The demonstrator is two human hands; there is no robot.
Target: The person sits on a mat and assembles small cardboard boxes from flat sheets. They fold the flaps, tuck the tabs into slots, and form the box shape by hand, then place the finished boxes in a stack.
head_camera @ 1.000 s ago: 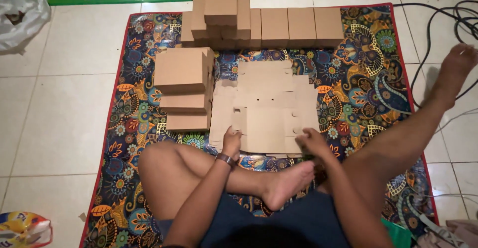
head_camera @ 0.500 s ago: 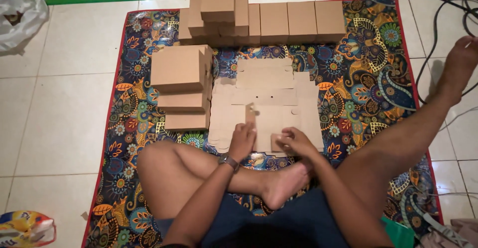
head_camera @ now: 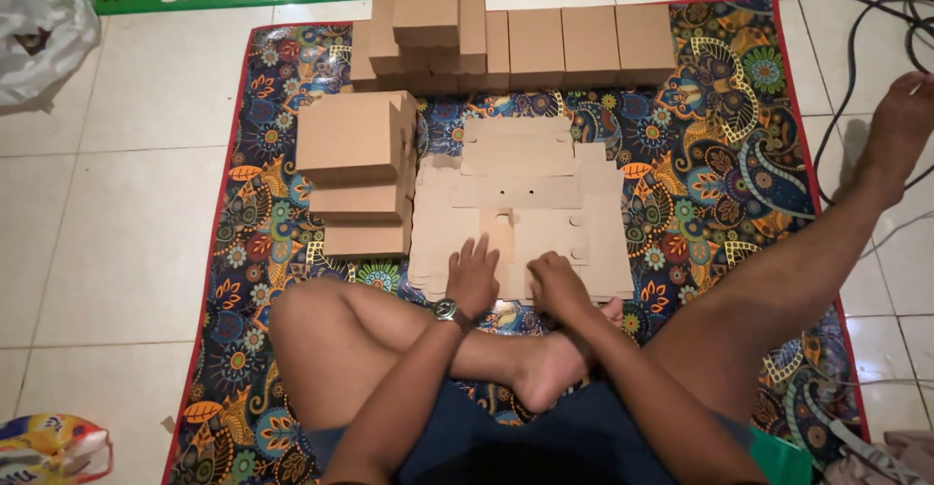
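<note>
A person sits on a patterned mat (head_camera: 739,154) spread over a white tiled floor (head_camera: 126,203), one leg folded in front and the other stretched out to the right. Both hands rest on a stack of flat, unfolded cardboard box blanks (head_camera: 520,203) lying in the middle of the mat, just beyond the folded leg. The left hand (head_camera: 474,276), with a watch at its wrist, lies flat and open, fingers spread on the near edge of the top blank. The right hand (head_camera: 557,286) sits just beside it with fingers curled down onto the near edge of the same blank; whether it actually grips the card cannot be told. To the left of the blanks stands a pile of folded brown boxes (head_camera: 358,169), and a row of more folded boxes (head_camera: 545,42) lines the far side of the mat
</note>
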